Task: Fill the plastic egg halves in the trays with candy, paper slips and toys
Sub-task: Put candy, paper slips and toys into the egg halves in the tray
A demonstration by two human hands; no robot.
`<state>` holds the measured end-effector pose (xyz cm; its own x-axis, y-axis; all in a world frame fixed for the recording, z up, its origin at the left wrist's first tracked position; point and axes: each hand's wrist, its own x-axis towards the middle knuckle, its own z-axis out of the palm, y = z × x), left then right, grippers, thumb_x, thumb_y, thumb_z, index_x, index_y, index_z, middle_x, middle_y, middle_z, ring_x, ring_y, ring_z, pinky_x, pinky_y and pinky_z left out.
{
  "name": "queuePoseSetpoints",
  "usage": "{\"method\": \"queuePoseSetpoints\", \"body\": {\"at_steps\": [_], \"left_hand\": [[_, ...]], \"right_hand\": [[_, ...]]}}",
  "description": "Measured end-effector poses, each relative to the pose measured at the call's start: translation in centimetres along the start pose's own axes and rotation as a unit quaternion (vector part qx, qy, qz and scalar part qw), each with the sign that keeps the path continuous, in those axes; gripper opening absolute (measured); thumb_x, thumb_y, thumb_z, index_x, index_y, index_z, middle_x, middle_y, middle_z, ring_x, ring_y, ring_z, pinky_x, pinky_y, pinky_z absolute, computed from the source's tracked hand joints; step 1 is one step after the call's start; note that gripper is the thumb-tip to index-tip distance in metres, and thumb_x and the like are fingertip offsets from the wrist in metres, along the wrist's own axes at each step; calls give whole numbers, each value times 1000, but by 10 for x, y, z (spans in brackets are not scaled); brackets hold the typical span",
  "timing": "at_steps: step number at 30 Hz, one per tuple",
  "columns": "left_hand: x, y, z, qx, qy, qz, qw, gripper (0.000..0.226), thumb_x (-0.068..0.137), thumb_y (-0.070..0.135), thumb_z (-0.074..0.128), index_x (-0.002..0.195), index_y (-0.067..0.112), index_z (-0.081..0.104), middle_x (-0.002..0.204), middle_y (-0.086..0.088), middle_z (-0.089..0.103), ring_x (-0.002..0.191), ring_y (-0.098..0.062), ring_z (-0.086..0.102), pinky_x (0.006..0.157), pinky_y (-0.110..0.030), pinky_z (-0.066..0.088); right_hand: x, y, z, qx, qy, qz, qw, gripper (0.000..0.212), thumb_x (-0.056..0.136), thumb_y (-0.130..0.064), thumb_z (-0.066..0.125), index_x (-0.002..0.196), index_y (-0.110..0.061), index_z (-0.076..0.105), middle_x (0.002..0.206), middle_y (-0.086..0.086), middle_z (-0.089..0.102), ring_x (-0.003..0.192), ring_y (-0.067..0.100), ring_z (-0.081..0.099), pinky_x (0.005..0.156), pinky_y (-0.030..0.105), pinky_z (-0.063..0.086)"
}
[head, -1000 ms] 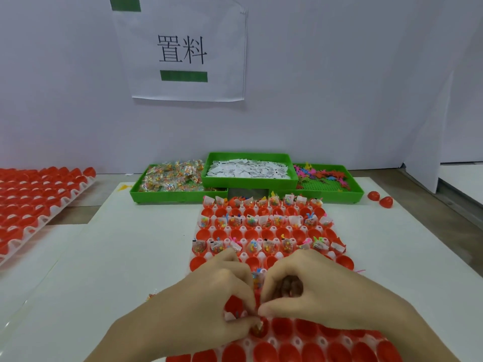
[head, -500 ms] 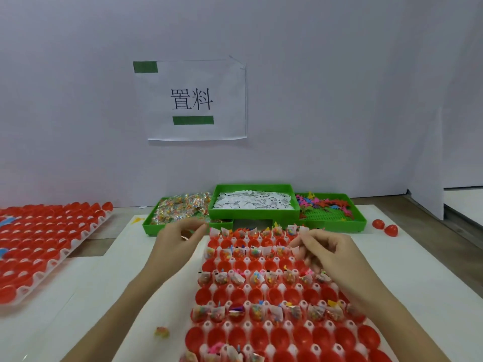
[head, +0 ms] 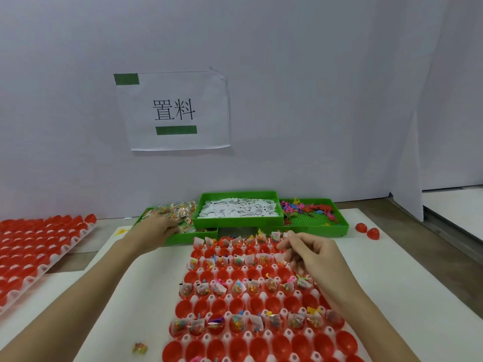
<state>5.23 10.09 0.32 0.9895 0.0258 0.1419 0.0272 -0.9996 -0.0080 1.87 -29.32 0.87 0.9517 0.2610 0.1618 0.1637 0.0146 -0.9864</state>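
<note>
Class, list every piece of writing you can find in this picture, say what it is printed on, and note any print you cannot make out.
"置料": two large black characters on the white paper sign taped to the wall, between two green tape strips.
Paper slips in the middle green bin: dark print shows, but too small to read.
Slips in the filled egg halves: black marks only, unreadable.
No other text can be seen.

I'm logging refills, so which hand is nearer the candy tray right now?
Left. The left hand reaches into the candy tray among the wrapped candies. The right hand hovers over the far rows of the egg tray, beside the candy tray and nearer the person.
</note>
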Motion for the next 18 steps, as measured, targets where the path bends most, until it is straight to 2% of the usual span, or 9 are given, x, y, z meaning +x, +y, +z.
{"method": "queuePoseSetpoints", "body": {"at_steps": [2,4,7,10,14,18], "left_hand": [[-3,-2,-4,27,-18,15,999,34,110,33,46,101,13,72,98,-2,71,89,-17,58,74,-30,39],[-6,-5,-9,36,-30,30,998,31,110,31,45,108,16,72,105,0,71,98,-17,60,82,-29,43],[-8,-5,-13,42,-8,50,998,24,107,23,51,112,20,74,110,4,72,106,-17,62,89,-27,44],[-7,-2,-12,28,32,34,999,13,101,18,63,103,15,76,104,2,71,103,-20,62,81,-26,41],[-5,2,-10,13,36,32,999,10,99,14,66,97,12,76,100,1,70,100,-19,60,89,-26,43],[-8,1,-3,-9,47,59,997,11,96,15,65,85,14,67,87,3,64,90,-18,52,86,-31,42]], "right_hand": [[0,0,0,0,-2,1,1000,36,104,-29,56,81,-13,80,69,7,69,58,11,58,51,18,45],[0,0,0,3,-1,1,1000,37,104,-29,56,81,-13,80,69,7,69,58,11,57,51,18,45],[1,0,-1,10,5,0,1000,36,104,-28,57,81,-12,80,70,8,69,57,11,57,50,18,44],[1,0,-1,11,7,0,1000,36,104,-28,57,80,-13,80,70,8,70,57,11,57,50,18,45],[2,1,-2,14,7,6,1000,37,104,-29,56,80,-14,81,70,9,69,59,11,57,52,19,45],[4,3,-4,22,15,8,1000,37,104,-28,56,80,-13,80,71,11,69,60,14,57,51,19,44]]}}
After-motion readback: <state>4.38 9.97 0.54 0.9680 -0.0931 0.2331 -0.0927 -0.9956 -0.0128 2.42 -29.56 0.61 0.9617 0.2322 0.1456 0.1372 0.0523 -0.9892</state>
